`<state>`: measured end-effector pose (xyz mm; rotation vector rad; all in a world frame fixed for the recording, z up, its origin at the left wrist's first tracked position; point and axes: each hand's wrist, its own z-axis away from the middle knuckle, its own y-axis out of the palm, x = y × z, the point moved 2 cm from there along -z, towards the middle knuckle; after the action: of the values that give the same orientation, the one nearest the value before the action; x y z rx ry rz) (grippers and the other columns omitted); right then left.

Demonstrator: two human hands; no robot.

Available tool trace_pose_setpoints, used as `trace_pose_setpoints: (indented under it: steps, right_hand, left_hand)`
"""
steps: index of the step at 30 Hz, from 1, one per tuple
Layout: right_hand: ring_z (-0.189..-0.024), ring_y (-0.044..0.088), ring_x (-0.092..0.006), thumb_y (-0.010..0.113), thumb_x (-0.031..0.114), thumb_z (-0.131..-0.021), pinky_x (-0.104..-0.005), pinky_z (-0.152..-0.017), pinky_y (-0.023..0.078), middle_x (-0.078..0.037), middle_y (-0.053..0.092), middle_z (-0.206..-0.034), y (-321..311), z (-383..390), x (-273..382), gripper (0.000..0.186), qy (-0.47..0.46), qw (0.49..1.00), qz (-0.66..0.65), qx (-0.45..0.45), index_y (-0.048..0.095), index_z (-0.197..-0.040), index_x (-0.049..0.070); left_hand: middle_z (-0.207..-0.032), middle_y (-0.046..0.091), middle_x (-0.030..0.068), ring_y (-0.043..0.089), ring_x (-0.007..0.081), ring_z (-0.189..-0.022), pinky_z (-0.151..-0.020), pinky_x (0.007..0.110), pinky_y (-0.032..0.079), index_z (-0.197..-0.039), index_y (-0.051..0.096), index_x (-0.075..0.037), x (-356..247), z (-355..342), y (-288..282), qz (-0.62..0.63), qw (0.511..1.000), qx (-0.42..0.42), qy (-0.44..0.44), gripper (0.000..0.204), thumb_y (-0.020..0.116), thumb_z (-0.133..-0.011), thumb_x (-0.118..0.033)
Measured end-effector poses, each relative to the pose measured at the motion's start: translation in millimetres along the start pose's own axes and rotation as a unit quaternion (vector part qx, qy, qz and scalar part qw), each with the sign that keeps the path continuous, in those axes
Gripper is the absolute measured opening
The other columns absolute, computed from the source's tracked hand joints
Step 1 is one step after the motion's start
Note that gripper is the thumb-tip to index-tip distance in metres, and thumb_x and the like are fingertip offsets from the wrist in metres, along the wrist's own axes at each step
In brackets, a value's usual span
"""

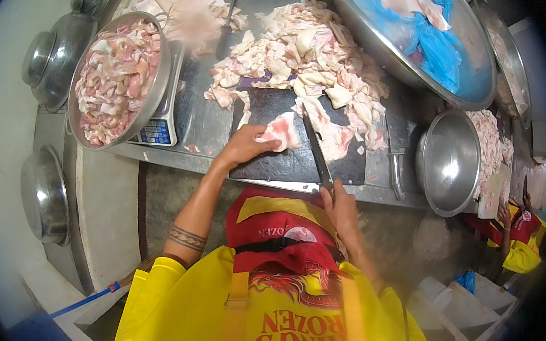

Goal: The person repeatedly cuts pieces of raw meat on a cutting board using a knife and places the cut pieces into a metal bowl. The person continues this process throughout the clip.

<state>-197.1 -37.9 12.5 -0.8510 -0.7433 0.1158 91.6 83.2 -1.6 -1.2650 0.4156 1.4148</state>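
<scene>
My left hand (pixel 248 146) grips the edge of a pale pink piece of raw skin (pixel 283 132), possibly chicken, over a dark cutting board (pixel 266 168). In my right hand (pixel 340 206) is the black handle of a knife (pixel 317 145), its blade pointing away from me. The blade rests along another raw piece (pixel 330 138) at the board's right side. Just beyond the board spreads a large heap of raw skin pieces (pixel 311 46). My fingertips under the held piece are partly hidden.
At left, a metal bowl (pixel 161 87) full of raw pieces stands on a scale (pixel 169 124). A sharpening steel (pixel 226 31) lies near a farther pile. To the right are another knife (pixel 396 169), a steel bowl (pixel 450 164), a large basin (pixel 390 47) and a co-worker's hands (pixel 506 216).
</scene>
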Motion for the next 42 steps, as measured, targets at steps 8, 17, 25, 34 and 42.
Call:
trace_pose_setpoints:
  steps: [8,17,25,34,42]
  right_hand:
    - [-0.086,0.066,-0.0535,0.071,0.026,-0.094,-0.0557,-0.072,0.053,-0.028,0.07,-0.083,-21,15,-3,0.039,-0.122,0.99,-0.072,0.024,0.051,-0.12,0.005]
    - [-0.08,0.071,-0.0442,0.064,0.053,-0.096,-0.0522,-0.071,0.056,-0.027,0.072,-0.084,-22,23,-8,0.057,-0.003,0.994,0.095,0.062,0.067,-0.096,-0.004]
    - [-0.081,0.071,-0.0461,0.056,0.065,-0.095,-0.0538,-0.073,0.055,-0.028,0.071,-0.082,13,-33,63,0.07,-0.106,0.989,0.098,0.033,0.071,-0.092,-0.003]
    - [-0.085,0.07,-0.0472,0.045,0.065,-0.1,-0.0558,-0.079,0.054,-0.03,0.071,-0.085,11,-36,65,0.075,-0.061,0.988,0.11,0.088,0.072,-0.093,-0.004]
    - [-0.081,0.069,-0.0481,0.047,0.062,-0.101,-0.0561,-0.075,0.053,-0.03,0.069,-0.081,11,-29,46,0.068,-0.056,0.984,0.163,0.043,0.069,-0.091,-0.002]
  left_hand:
    - [-0.092,0.069,0.0349,0.068,0.0509,-0.09,-0.085,0.054,0.053,-0.098,0.068,0.008,28,2,41,-0.183,0.972,-0.135,-0.056,0.039,0.066,-0.089,-0.031]
    - [-0.075,0.067,0.0095,0.057,0.009,-0.057,-0.043,0.026,0.042,-0.097,0.069,0.004,36,14,39,0.209,0.959,0.011,-0.19,0.026,0.062,-0.097,-0.02]
    - [-0.065,0.053,0.0008,0.047,0.0077,-0.051,-0.041,0.026,0.036,-0.099,0.071,0.001,42,17,45,0.206,0.96,-0.003,-0.191,0.031,0.063,-0.101,-0.029]
    - [-0.063,0.053,0.001,0.046,0.0085,-0.047,-0.041,0.028,0.037,-0.098,0.071,0.0,45,19,48,0.19,0.974,-0.024,-0.121,0.027,0.061,-0.098,-0.025]
    - [-0.062,0.051,0.0,0.041,0.0067,-0.044,-0.037,0.026,0.03,-0.092,0.07,0.002,58,15,41,0.373,0.906,-0.026,-0.197,0.026,0.059,-0.098,-0.02]
